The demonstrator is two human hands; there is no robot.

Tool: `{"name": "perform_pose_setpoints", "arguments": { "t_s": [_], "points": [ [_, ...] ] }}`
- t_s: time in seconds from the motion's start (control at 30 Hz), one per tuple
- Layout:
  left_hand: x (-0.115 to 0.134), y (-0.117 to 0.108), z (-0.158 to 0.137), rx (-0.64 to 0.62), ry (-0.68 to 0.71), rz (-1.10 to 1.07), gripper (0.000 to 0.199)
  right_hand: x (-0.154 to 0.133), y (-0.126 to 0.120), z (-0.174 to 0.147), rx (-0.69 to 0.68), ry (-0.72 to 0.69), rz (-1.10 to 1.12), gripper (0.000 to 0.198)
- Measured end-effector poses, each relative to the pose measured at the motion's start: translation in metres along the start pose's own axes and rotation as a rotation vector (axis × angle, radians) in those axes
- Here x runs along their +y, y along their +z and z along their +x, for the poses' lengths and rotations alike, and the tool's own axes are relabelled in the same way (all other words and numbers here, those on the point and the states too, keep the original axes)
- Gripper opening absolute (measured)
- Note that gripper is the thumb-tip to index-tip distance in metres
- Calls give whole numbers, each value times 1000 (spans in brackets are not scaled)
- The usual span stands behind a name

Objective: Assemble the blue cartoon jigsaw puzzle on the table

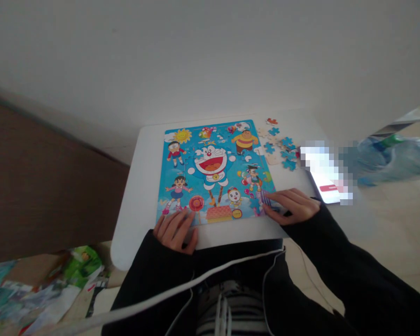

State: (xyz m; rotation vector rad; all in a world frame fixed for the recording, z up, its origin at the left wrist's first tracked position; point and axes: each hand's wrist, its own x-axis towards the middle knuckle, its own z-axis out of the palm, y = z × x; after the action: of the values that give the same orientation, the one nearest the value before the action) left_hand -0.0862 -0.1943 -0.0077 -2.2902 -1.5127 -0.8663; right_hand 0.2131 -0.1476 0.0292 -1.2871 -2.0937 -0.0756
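Flat square blue cartoon jigsaw point(197, 189): near-right corner partly hidden | right hand point(296, 205): fingertips on purple-striped piece point(265, 198), cannot tell if gripping | left hand point(176, 231): loose, over near-left edge

A bare strip is running along the left edge of the desk point(135, 191), giving my left hand point(177, 231) passage. The wall point(203, 60) is blocking the far edge. Toward the right edge, loose pieces point(289, 164) and the phone point(325, 177) are obstructing me; between puzzle point(215, 179) and phone a small gap is lying, my right hand point(296, 205) blocking its near side.
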Motion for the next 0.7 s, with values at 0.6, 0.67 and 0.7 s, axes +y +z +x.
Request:
{"name": "perform_pose_setpoints", "arguments": {
  "t_s": [0.6,0.67,0.7],
  "points": [
    [17,4,7,-49,37,-97,24,6,20,-16,-124,-41,230,31],
    [18,2,9,-45,36,-99,22,7,17,-13,-138,-12,220,32],
    [17,1,10,-36,43,-97,22,8,14,-10,-128,3,218,31]
  ]
}}
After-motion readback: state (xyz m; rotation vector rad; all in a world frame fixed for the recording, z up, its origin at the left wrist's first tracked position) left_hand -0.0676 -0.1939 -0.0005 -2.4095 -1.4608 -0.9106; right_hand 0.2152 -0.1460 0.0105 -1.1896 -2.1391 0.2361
